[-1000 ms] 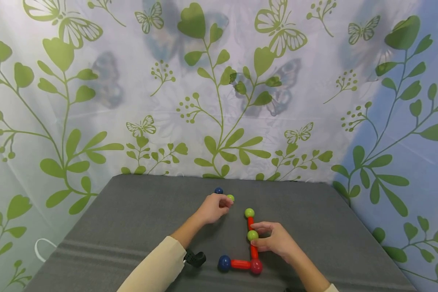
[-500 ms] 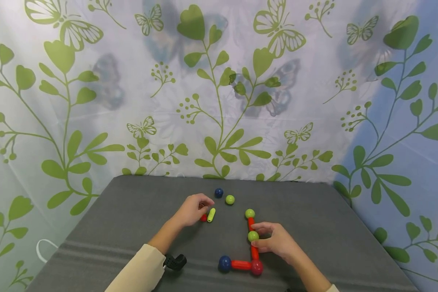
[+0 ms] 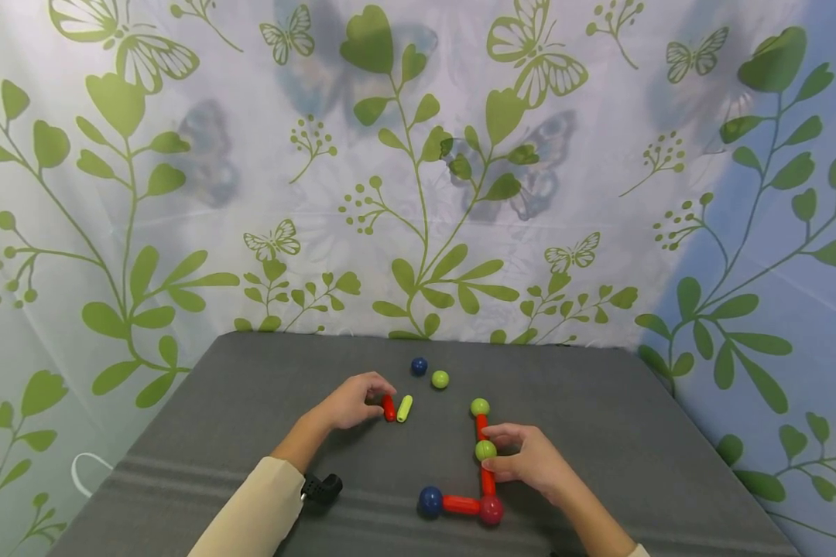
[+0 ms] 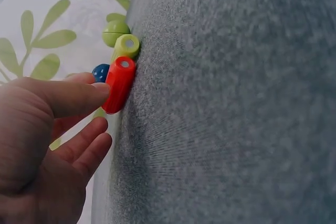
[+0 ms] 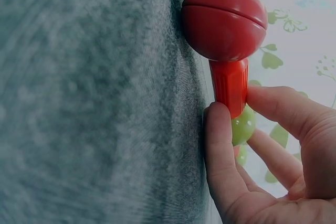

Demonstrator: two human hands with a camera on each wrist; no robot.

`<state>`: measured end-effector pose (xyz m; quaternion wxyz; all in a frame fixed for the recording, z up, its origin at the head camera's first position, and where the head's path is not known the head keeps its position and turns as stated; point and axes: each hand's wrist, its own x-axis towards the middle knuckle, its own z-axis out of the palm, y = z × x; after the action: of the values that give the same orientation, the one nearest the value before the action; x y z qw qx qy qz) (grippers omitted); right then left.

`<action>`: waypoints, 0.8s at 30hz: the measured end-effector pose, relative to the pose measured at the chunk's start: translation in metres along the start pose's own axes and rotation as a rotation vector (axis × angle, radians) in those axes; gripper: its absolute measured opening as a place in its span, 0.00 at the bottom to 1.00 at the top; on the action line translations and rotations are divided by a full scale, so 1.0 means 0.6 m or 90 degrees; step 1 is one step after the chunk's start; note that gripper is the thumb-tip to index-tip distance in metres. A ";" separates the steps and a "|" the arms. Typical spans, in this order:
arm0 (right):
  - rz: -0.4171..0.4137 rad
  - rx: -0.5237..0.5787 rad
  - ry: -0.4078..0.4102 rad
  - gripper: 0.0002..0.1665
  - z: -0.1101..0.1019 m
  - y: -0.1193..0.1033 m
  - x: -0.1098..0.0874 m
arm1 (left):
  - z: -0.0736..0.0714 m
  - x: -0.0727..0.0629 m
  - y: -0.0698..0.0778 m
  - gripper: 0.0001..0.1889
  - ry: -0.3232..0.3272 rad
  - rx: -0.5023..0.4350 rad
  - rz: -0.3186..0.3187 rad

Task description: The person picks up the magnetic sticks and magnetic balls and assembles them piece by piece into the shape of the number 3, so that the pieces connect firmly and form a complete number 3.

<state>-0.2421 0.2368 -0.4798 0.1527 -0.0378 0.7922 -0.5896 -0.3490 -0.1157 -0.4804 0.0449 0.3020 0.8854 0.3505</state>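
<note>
My left hand [image 3: 351, 401] is at a short red magnetic rod [image 4: 119, 85] lying on the grey table; thumb and forefinger pinch its side. Close beside that rod lies a yellow-green rod [image 3: 405, 408]. With thumb and fingers, my right hand [image 3: 525, 456] pinches a red rod [image 5: 230, 85] of a joined L-shaped chain. A light-green ball [image 3: 485, 451] sits mid-chain, and another green ball [image 3: 480, 406] tops the far end. At the near corner is a red ball [image 3: 491, 510], from which a red rod [image 3: 461, 505] runs left to a dark blue ball [image 3: 430, 501].
A loose blue ball [image 3: 419, 366] and a loose green ball [image 3: 440, 379] lie farther back on the grey table [image 3: 564, 379]. Behind it hangs a leaf-and-butterfly curtain [image 3: 306, 186]. A white cable loop [image 3: 77, 473] shows at the left edge.
My left hand has drawn left and nearer from beside the loose balls to the red rod, uncovering the balls and the yellow-green rod. The right hand stays at the chain.
</note>
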 end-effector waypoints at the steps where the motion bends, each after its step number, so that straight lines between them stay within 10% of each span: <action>1: 0.000 0.000 0.000 0.37 0.000 0.000 0.000 | 0.000 0.001 -0.002 0.16 -0.006 0.005 0.000; 24: 0.012 -0.026 -0.021 0.36 -0.010 -0.005 0.011 | -0.003 0.017 -0.013 0.11 -0.053 0.038 -0.018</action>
<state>-0.2504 0.2399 -0.4767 0.1707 -0.0431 0.8019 -0.5709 -0.3616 -0.1156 -0.4825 0.0778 0.3051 0.8971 0.3101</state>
